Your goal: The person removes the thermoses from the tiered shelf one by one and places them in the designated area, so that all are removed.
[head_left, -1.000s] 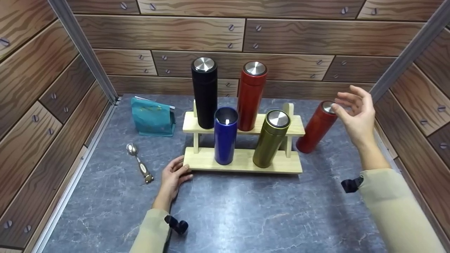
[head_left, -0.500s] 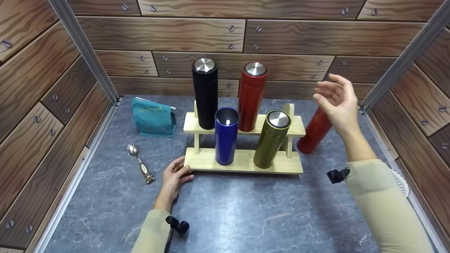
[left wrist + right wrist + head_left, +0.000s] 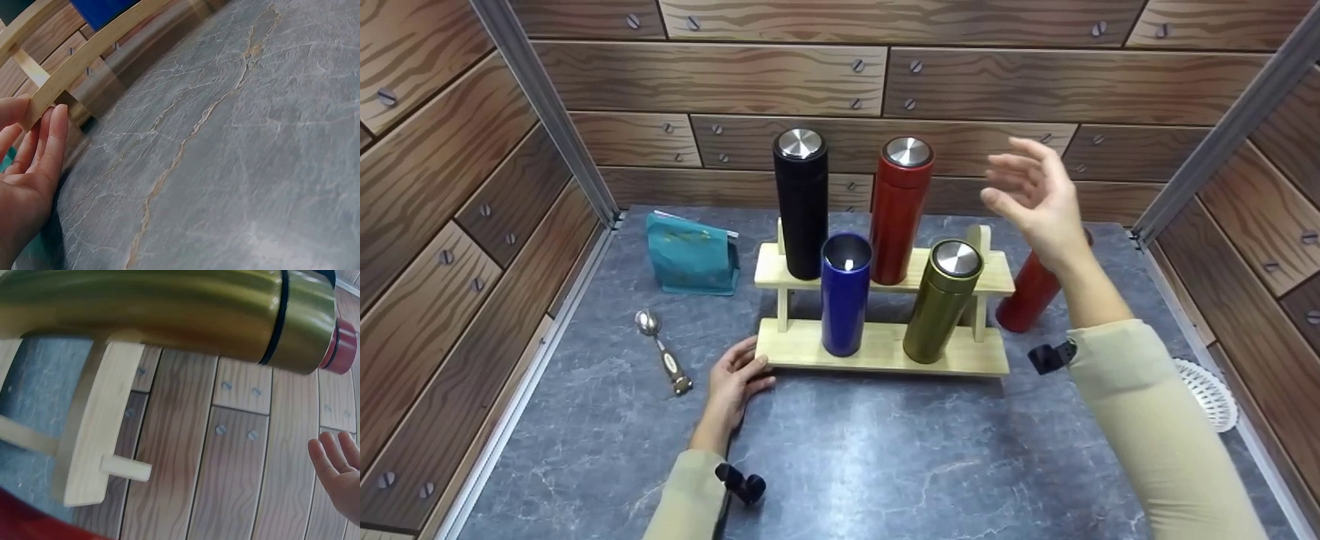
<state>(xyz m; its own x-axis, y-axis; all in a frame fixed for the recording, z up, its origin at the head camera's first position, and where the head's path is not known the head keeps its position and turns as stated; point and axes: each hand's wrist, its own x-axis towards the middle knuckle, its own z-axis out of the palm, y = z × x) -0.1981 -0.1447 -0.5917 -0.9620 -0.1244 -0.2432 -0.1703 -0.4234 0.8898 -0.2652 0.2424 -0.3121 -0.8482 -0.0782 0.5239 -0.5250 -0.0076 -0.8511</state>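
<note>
My left hand [image 3: 733, 381] pinches the front left corner of a two-tier wooden rack [image 3: 787, 343], thumb above and fingers beneath. On the upper shelf stand a black thermos [image 3: 801, 206] and a red thermos [image 3: 898, 214]. The lower shelf bears a blue thermos [image 3: 845, 300] with a dark top and an olive-green thermos [image 3: 941, 304] with a steel lid. My right hand [image 3: 1041, 201] hangs in the air right of the upper red thermos, fingers loosely bent around nothing. Behind its wrist, a second red thermos [image 3: 1029, 295] is partly hidden, standing on the table beside the rack.
A teal pouch [image 3: 694, 255] stands left of the rack, with a spoon [image 3: 664, 352] lying in front of it. At the right edge a white woven basket [image 3: 1211, 394] is partly covered by the sleeve. Wood-patterned walls [image 3: 720, 75] enclose the grey table [image 3: 847, 450].
My right hand has moved left and up, away from the lid of the red thermos on the table. The basket has come into view. My left hand stays on the rack.
</note>
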